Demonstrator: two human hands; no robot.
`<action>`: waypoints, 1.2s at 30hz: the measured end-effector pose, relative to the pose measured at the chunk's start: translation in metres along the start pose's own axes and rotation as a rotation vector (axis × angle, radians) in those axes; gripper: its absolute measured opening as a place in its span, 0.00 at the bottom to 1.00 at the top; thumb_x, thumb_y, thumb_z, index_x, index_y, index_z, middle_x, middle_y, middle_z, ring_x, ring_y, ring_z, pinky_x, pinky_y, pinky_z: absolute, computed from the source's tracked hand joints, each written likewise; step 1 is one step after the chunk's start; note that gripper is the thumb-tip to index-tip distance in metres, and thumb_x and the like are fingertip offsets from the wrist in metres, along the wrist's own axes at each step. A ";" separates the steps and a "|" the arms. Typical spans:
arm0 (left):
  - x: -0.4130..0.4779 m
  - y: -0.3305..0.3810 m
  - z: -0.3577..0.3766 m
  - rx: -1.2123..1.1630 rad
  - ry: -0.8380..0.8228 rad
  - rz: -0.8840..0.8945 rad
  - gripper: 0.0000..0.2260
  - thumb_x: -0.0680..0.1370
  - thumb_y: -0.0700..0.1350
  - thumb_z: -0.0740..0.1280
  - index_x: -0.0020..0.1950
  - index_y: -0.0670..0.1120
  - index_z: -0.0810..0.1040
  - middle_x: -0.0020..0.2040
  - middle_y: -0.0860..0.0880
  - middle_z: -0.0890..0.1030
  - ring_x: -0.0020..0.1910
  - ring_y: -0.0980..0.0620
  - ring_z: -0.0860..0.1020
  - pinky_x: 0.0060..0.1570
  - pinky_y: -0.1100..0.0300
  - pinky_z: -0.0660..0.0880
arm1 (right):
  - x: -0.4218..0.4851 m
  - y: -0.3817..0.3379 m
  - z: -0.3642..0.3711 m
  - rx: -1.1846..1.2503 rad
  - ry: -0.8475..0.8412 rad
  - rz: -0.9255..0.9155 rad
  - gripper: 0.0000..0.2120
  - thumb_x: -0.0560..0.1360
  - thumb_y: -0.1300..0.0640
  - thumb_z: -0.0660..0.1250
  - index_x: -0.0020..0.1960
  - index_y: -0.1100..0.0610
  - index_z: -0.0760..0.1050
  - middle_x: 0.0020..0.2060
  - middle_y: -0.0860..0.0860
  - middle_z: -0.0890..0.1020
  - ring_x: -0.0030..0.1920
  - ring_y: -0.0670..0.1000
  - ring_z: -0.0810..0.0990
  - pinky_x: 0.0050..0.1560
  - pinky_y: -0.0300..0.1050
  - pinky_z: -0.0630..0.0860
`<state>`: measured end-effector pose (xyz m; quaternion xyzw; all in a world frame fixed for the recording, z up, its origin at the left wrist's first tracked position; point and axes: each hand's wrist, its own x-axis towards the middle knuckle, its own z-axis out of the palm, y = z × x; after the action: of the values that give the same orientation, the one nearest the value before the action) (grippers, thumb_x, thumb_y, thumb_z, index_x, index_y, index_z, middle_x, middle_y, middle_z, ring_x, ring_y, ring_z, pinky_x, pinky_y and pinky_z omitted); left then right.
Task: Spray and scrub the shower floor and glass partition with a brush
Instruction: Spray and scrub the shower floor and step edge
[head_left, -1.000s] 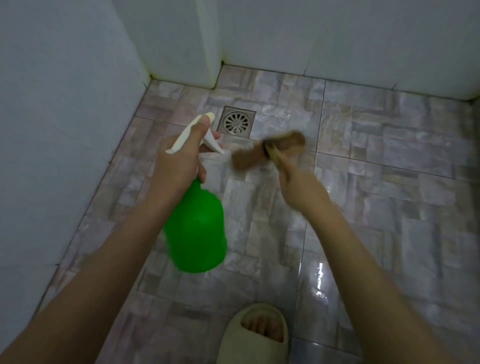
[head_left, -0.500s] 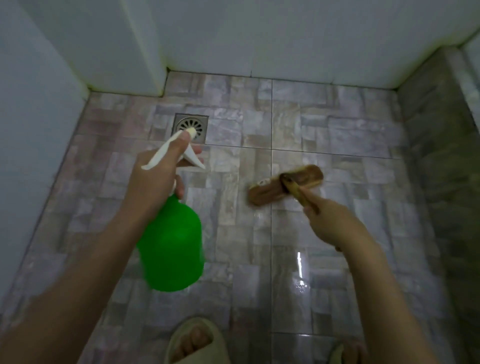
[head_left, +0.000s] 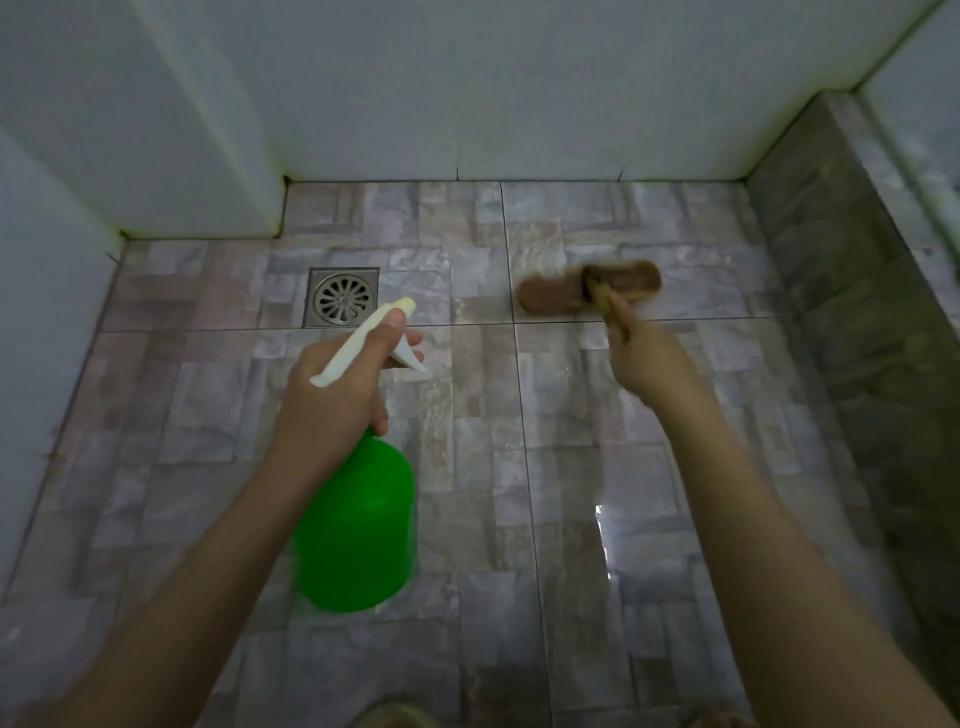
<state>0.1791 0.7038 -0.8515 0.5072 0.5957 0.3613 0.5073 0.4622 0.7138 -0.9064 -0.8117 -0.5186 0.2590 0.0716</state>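
Right hand (head_left: 649, 364): closed round the handle of the brush (head_left: 566, 299). Brush head is down on the shower floor (head_left: 571, 519), on the tile right of the drain (head_left: 343, 297), near the back wall (head_left: 467, 104). The head is motion-blurred, so I read it as mid-stroke.

Left hand (head_left: 332, 400): gripping the neck of the green spray bottle (head_left: 358, 530), thumb along the white sprayer head (head_left: 358, 345). Nozzle points forward over the floor, drain side. The bottle hangs off the floor between the arms. Can't tell if the trigger is squeezed.

Step in hand, my read: scrubbing the far-right part of the floor.

To do it well:
- Press down through the handle so the bristles sit flat, not on an edge.
- Use short overlapping strokes and run along the grout lines, not only across them.
- Spray ahead of the brush, onto the tile about to be scrubbed, not onto the scrubbing hand.
- Work from the dark curb (head_left: 831, 312) on the right back toward the drain, so dirty water runs off.
- Get into the corner where curb meets wall; a wide head skips it easily.

Risk: the wet sheen (head_left: 605, 519) near the person's feet looks slippery, so keep weight centred.

Glass partition: the pale strip above the curb at far right may be it, can't confirm. Nothing is touching it now.
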 end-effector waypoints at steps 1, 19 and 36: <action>0.000 0.000 0.000 0.002 0.006 0.007 0.10 0.74 0.66 0.63 0.40 0.72 0.84 0.47 0.57 0.88 0.41 0.28 0.81 0.31 0.59 0.72 | 0.017 -0.010 -0.003 0.002 -0.011 -0.034 0.23 0.83 0.53 0.49 0.76 0.38 0.54 0.55 0.62 0.79 0.40 0.58 0.75 0.40 0.48 0.70; -0.002 -0.012 -0.050 -0.026 0.148 0.008 0.12 0.72 0.70 0.61 0.43 0.72 0.83 0.49 0.55 0.88 0.51 0.27 0.82 0.34 0.57 0.72 | -0.045 -0.066 0.053 -0.018 -0.160 -0.189 0.28 0.83 0.55 0.50 0.74 0.31 0.44 0.35 0.55 0.77 0.29 0.49 0.70 0.32 0.45 0.68; -0.031 -0.036 -0.105 -0.018 0.268 -0.067 0.11 0.72 0.70 0.61 0.47 0.75 0.82 0.52 0.57 0.87 0.53 0.27 0.81 0.30 0.60 0.71 | 0.005 -0.171 0.113 -0.058 -0.145 -0.428 0.29 0.82 0.59 0.51 0.77 0.39 0.46 0.47 0.58 0.78 0.33 0.52 0.73 0.37 0.47 0.75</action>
<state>0.0682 0.6745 -0.8542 0.4298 0.6715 0.4139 0.4394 0.2701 0.7785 -0.9391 -0.6643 -0.6900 0.2803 0.0641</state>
